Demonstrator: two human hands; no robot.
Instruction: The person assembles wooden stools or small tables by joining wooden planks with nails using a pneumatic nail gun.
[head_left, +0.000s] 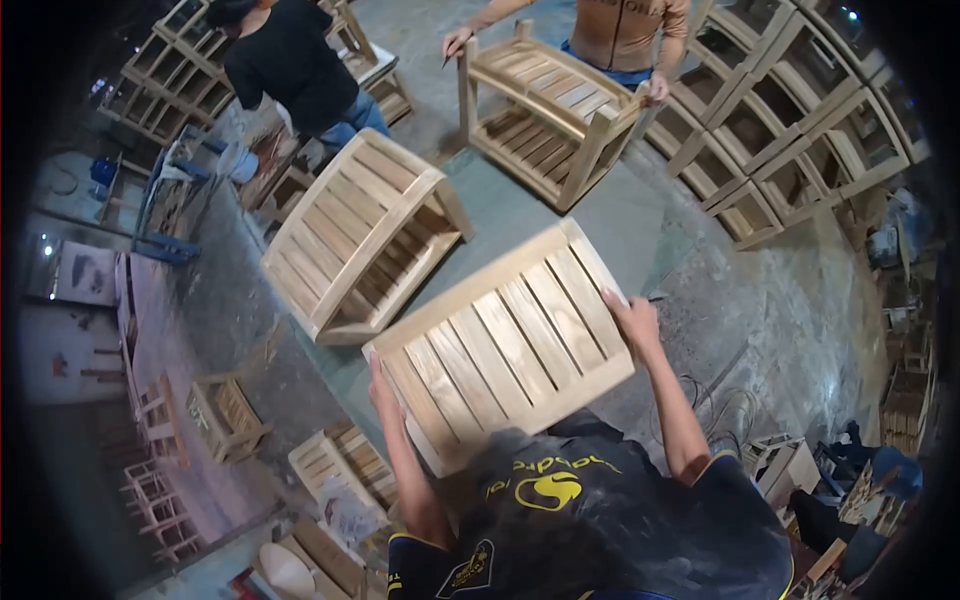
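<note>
A slatted light-wood furniture piece (pixel 505 345) lies tilted in front of me on the grey work surface (pixel 520 210). My left hand (pixel 383 388) grips its near-left corner. My right hand (pixel 632 322) holds its right edge, fingers over the outer slat. My dark shirt with a yellow logo fills the bottom of the view and hides the piece's near edge.
A second slatted piece (pixel 360 235) lies just beyond to the left. A person in a brown top holds a third one (pixel 550 110) at the far side. A person in black (pixel 290 65) bends at upper left. Stacked wooden frames (pixel 790 140) line the right; small stools (pixel 225 415) stand lower left.
</note>
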